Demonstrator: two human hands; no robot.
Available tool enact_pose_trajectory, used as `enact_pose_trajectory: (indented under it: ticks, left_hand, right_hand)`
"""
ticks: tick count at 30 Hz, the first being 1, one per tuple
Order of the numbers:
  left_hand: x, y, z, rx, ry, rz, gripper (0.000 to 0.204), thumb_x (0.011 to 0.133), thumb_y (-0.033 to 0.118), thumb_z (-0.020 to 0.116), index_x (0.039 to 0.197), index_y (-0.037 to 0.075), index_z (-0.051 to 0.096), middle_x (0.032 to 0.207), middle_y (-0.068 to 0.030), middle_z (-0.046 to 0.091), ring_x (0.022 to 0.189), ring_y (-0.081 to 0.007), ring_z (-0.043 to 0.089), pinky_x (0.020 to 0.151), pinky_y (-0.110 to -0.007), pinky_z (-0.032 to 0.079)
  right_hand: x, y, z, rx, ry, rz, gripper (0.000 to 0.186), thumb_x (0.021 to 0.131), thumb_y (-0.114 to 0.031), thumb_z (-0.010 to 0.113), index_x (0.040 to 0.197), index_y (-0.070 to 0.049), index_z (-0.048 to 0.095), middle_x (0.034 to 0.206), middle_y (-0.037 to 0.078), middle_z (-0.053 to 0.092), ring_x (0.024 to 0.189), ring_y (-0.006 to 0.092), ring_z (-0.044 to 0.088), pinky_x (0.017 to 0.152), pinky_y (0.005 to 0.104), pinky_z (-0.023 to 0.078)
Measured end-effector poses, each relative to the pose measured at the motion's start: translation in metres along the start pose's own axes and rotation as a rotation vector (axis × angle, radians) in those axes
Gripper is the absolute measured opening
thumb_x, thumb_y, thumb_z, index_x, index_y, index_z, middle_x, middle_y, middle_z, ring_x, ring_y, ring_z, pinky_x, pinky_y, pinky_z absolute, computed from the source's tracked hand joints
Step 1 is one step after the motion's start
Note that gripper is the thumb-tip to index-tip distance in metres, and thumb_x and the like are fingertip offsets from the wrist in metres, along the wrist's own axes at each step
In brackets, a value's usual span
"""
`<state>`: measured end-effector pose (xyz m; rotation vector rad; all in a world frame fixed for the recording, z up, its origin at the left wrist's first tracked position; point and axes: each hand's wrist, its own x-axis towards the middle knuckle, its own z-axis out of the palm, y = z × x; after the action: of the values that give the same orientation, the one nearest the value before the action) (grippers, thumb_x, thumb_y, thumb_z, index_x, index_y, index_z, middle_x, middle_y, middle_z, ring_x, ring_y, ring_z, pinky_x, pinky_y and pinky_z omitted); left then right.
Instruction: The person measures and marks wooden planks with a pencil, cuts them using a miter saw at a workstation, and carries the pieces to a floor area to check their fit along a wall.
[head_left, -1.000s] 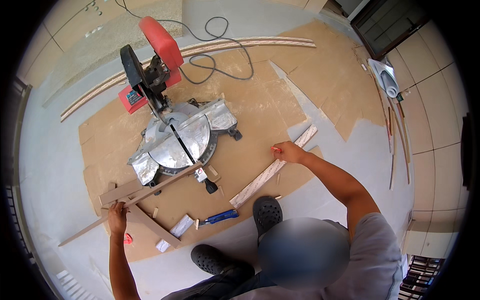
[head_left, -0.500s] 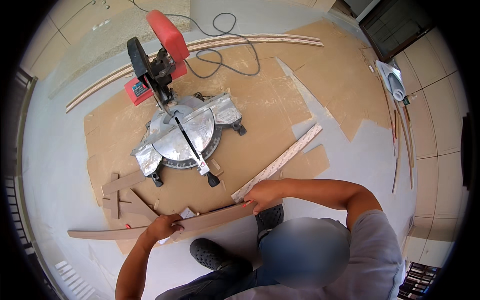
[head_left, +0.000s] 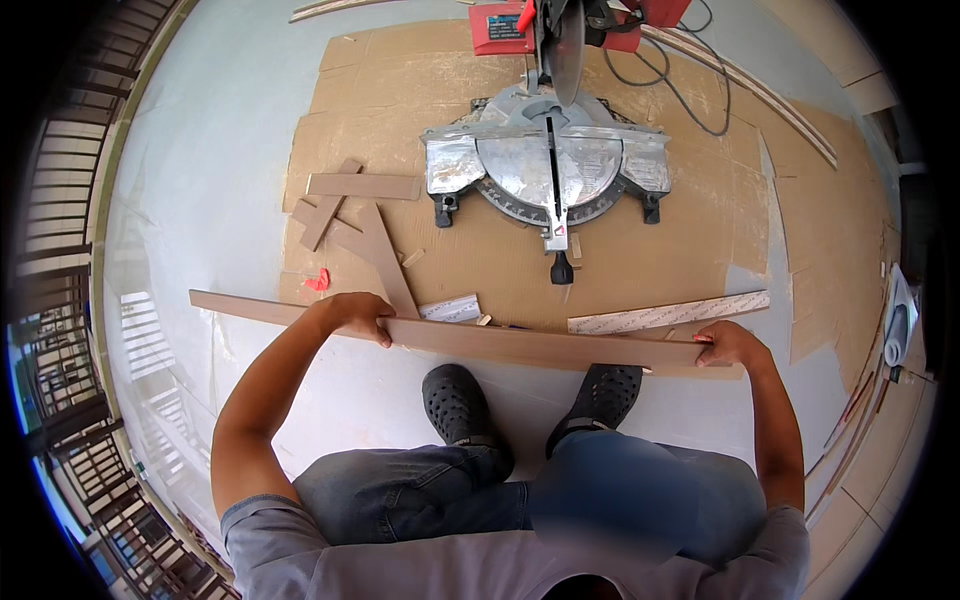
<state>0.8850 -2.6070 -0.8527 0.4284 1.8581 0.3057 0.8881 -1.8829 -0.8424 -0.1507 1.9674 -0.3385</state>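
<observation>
A long brown wooden board (head_left: 530, 343) lies crosswise in front of my feet, its left end reaching well past my left arm. My left hand (head_left: 360, 316) is closed over its upper edge, left of the middle. Near the right end, my right hand (head_left: 728, 345) grips the same board. A small red tip shows by the right fingers; what it belongs to is mostly hidden. Just beyond the board stands a miter saw (head_left: 552, 160) with its blade raised. Between board and saw lies a strip with a white printed backing (head_left: 668, 312).
Several brown board offcuts (head_left: 364, 186) lie crossed left of the saw, near a red scrap (head_left: 318, 280). Cardboard sheets (head_left: 690, 235) cover the floor under the saw. A grey cord (head_left: 690, 115) loops behind it. Long strips (head_left: 760, 75) lie at the back right.
My view has swung to the right-hand side's opposite, so the saw appears farther right and higher. My hands are wider apart on the board, which now lies more level across the view.
</observation>
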Motion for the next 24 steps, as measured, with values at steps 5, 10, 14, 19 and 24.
enact_pose_trajectory:
  ticks: [5,10,14,19,24]
  left_hand:
    - [-0.007,0.059,0.007,-0.221,0.002,0.107,0.046,0.082,0.031,0.081,0.116,0.003,0.072,0.103,-0.0187,0.074,0.104,-0.0356,0.069,0.091,-0.043,0.051]
    - [0.015,0.106,0.035,-0.168,0.034,0.227,0.05,0.084,0.034,0.08,0.12,0.002,0.067,0.105,-0.0238,0.072,0.103,-0.0421,0.067,0.089,-0.048,0.051]
    - [0.02,0.138,0.049,-0.221,-0.025,0.278,0.051,0.088,0.039,0.076,0.121,0.002,0.065,0.106,-0.0249,0.07,0.103,-0.0429,0.067,0.089,-0.048,0.05]
    - [0.031,0.101,0.049,-0.368,-0.082,0.145,0.047,0.099,0.048,0.064,0.11,0.003,0.071,0.102,-0.0131,0.074,0.101,-0.0266,0.069,0.087,-0.039,0.051]
    - [0.035,-0.004,0.031,-0.822,0.465,-0.431,0.042,0.096,0.034,0.071,0.093,-0.008,0.067,0.075,-0.0146,0.069,0.062,-0.023,0.07,0.052,-0.034,0.058]
  right_hand:
    - [-0.011,-0.048,0.011,-0.156,0.049,-0.127,0.042,0.068,-0.03,0.089,0.092,-0.003,0.068,0.083,0.018,0.07,0.082,0.0365,0.067,0.075,0.043,0.051]
    - [-0.011,-0.161,0.035,-0.163,-0.02,-0.317,0.048,0.072,-0.041,0.088,0.099,-0.006,0.067,0.091,0.017,0.072,0.09,0.0375,0.069,0.077,0.0433,0.054]
    - [-0.003,-0.208,0.061,-0.133,0.026,-0.52,0.049,0.074,-0.042,0.087,0.101,-0.007,0.067,0.092,0.014,0.072,0.087,0.0351,0.07,0.074,0.0425,0.054]
    - [0.013,-0.198,0.103,-0.258,0.286,-0.76,0.049,0.076,-0.044,0.086,0.1,-0.007,0.066,0.081,0.013,0.068,0.078,0.0324,0.069,0.068,0.0437,0.053]
    - [0.028,-0.181,0.116,-0.249,0.381,-0.843,0.047,0.075,-0.043,0.087,0.097,-0.007,0.066,0.075,0.011,0.066,0.071,0.0309,0.067,0.062,0.0412,0.052]
